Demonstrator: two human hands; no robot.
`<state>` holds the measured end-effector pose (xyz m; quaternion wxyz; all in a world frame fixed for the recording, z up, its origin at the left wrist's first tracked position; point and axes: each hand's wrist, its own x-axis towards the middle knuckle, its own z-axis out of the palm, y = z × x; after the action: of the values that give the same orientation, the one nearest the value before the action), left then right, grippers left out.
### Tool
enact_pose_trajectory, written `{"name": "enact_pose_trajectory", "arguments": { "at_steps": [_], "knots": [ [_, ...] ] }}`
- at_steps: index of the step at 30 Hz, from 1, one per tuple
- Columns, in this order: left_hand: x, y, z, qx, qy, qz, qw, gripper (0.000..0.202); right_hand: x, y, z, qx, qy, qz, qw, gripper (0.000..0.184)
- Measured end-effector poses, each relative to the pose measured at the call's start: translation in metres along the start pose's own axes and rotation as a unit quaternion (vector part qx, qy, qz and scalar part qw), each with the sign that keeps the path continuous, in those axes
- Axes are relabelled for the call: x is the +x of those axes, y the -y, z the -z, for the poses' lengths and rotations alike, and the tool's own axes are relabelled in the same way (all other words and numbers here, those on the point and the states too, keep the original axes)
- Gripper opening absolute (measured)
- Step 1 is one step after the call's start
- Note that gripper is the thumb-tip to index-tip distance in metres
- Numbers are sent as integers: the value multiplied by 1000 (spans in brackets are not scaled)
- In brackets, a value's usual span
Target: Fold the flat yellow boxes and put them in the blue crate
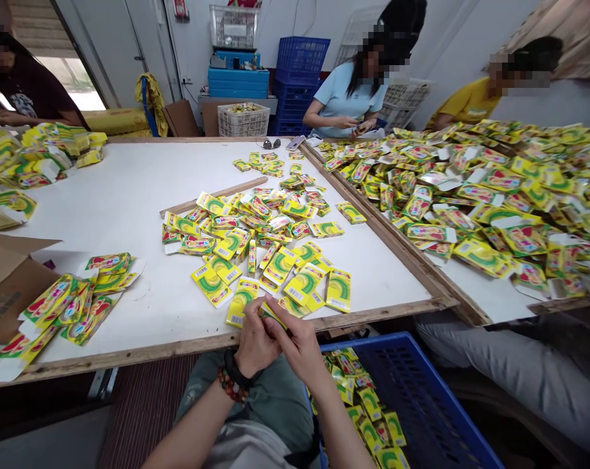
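My left hand and my right hand meet at the front edge of the white table. Between their fingers is a small yellow carton, partly hidden and held by both hands. Just ahead of them lies a heap of flat yellow, green and red cartons, with a flat carton nearest my fingers. More cartons lie to the left. A black band and a beaded bracelet circle my left wrist.
A blue crate holding cartons sits by my right knee. A brown cardboard box overlaps the table's left side. A wooden strip lies on the table. Another table carries a large carton pile; co-workers sit around.
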<state>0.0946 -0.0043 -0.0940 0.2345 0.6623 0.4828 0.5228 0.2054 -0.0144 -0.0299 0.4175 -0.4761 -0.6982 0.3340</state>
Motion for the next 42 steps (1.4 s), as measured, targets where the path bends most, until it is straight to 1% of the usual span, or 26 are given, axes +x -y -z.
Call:
{"name": "enact_pose_trajectory", "arguments": {
  "at_steps": [3, 5, 7, 8, 10, 11, 12, 13, 14, 15, 16, 17, 18, 19, 21, 22, 23, 25, 26, 28, 30, 32, 34, 36, 39, 42],
  "knots": [
    [1, -1, -1, -12, 19, -24, 999, 56, 3, -1, -2, -16, 20, 9, 1000, 40],
    [4, -7, -1, -8, 43, -21, 999, 52, 4, -2, -4, -31, 24, 16, 999, 39],
    [9, -15, 4, 10, 74, -7, 997, 51, 1, -2, -1, -39, 12, 24, 999, 37],
    [13, -18, 10, 18, 102, -4, 995, 55, -3, -3, 5, -45, 5, 25, 999, 37],
    [22, -21, 30, 35, 172, -16, 984, 65, -18, -6, 24, -77, -19, 0, 997, 36],
    [27, -20, 43, 48, 195, -22, 979, 67, -28, -9, 36, -111, -35, -26, 993, 35],
    [32, -17, 57, 66, 205, -21, 976, 61, -37, -11, 48, -155, -52, -57, 985, 34],
    [38, -12, 71, 88, 189, -5, 978, 47, -46, -14, 59, -205, -69, -86, 973, 34],
    [42, -6, 83, 113, 158, 27, 981, 32, -51, -16, 66, -245, -81, -104, 960, 33],
    [45, 1, 92, 137, 135, 62, 979, 23, -53, -17, 68, -269, -83, -109, 953, 32],
    [48, 6, 96, 163, 123, 90, 975, 20, -50, -17, 65, -274, -76, -104, 953, 31],
    [48, 11, 96, 191, 125, 108, 968, 20, -42, -17, 56, -264, -64, -96, 958, 30],
    [48, 14, 91, 221, 135, 113, 959, 21, -30, -15, 42, -248, -46, -91, 963, 30],
    [45, 15, 83, 251, 145, 109, 951, 27, -15, -14, 26, -237, -28, -94, 967, 32],
    [39, 16, 62, 296, 142, 94, 940, 51, 19, -10, -8, -257, 2, -139, 956, 36],
    [36, 16, 53, 306, 131, 90, 939, 60, 34, -9, -23, -270, 13, -163, 949, 40],
    [33, 17, 45, 306, 117, 89, 941, 65, 47, -9, -35, -278, 22, -183, 943, 46],
    [29, 18, 35, 286, 89, 93, 950, 65, 63, -10, -48, -268, 22, -198, 943, 59],
    [28, 18, 34, 270, 78, 95, 955, 62, 65, -12, -51, -249, 10, -197, 948, 65],
    [27, 16, 34, 229, 68, 101, 966, 50, 63, -15, -50, -181, -37, -188, 965, 71],
    [27, 8, 34, 172, 67, 108, 977, 36, 54, -18, -44, -63, -83, -164, 981, 71],
    [26, -2, 32, 95, 69, 102, 988, 31, 45, -19, -38, 84, -92, -123, 985, 69],
    [23, -11, 27, 15, 68, 82, 994, 35, 37, -20, -33, 194, -69, -86, 975, 65],
    [19, -15, 20, -28, 65, 70, 995, 47, 32, -20, -32, 242, -58, -82, 965, 57],
    [12, -15, 11, -2, 62, 72, 995, 61, 27, -19, -36, 301, -92, -129, 940, 52],
    [7, -14, 9, 38, 55, 72, 995, 64, 25, -18, -37, 370, -108, -179, 905, 55]
  ]
}}
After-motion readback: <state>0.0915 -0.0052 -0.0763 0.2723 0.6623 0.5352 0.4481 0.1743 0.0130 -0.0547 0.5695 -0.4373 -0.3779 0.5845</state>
